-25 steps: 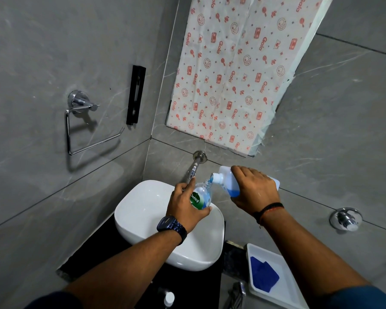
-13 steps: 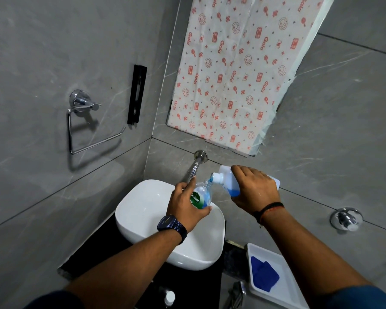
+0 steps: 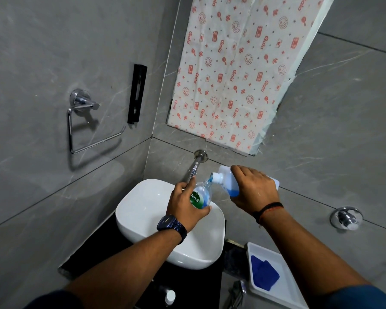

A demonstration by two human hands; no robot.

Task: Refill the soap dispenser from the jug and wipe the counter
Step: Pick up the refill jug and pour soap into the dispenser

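Observation:
My left hand (image 3: 183, 206) grips a clear soap dispenser bottle (image 3: 201, 197) with a green label, held tilted over the white basin (image 3: 143, 210). My right hand (image 3: 251, 189) holds a translucent white jug (image 3: 226, 180), tipped so its neck meets the bottle's open mouth. Blue liquid sits in the jug's low side and runs from the neck into the bottle. The rest of the jug is hidden behind my right hand. A folded blue cloth (image 3: 263, 275) lies in a white tray (image 3: 285, 293) at the lower right.
The basin stands on a black counter (image 3: 91, 253) in a grey tiled corner. A chrome spout (image 3: 195, 166) juts from the wall above the basin. A small white cap (image 3: 170, 296) sits at the counter's front. A chrome valve (image 3: 345, 218) is on the right wall, a towel ring (image 3: 85, 126) on the left.
Both hands keep the same pose with the jug tipped into the bottle. No visible shift apart from slight camera movement.

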